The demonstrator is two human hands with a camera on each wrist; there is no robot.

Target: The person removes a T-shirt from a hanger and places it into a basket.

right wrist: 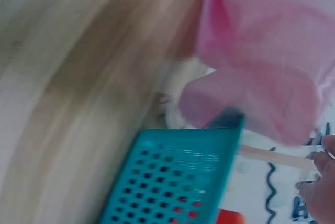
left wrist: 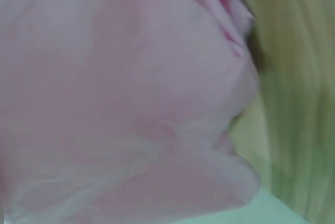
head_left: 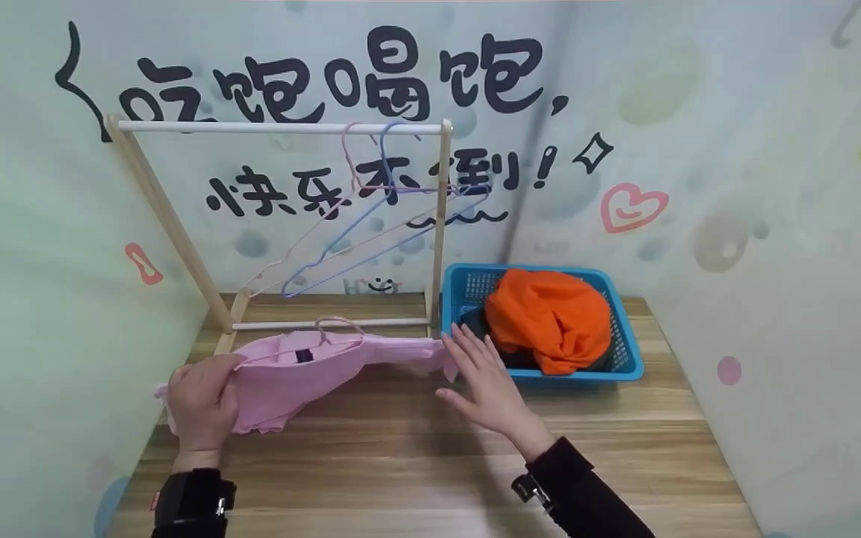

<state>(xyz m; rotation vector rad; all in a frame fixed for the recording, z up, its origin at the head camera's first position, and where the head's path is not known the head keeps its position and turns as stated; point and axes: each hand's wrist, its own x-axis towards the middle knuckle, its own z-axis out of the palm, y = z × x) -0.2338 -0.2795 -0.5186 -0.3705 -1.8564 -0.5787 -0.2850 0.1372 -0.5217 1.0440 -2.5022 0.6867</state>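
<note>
A pink shirt (head_left: pixel 288 385) with a dark neck label is spread over a clothes hanger (head_left: pixel 341 323), whose hook stands up out of the neckline. At the shirt's left shoulder, my left hand (head_left: pixel 206 403) grips the cloth with curled fingers. Pink fabric (left wrist: pixel 131 88) fills most of the left wrist view. My right hand (head_left: pixel 486 388) is open, fingers extended, its tips right at the end of the shirt's right sleeve (head_left: pixel 408 350). In the right wrist view that hand's fingertips (right wrist: pixel 322 177) show at the right edge, beside the hanging pink cloth (right wrist: pixel 261 62).
Behind the shirt stands a wooden garment rack (head_left: pixel 169 217) with a white top bar (head_left: pixel 281 128). A pink hanger (head_left: pixel 303 243) and a blue hanger (head_left: pixel 341 239) hang from it. To the right, a blue basket (head_left: pixel 628 351) holds orange cloth (head_left: pixel 550 317) and dark cloth.
</note>
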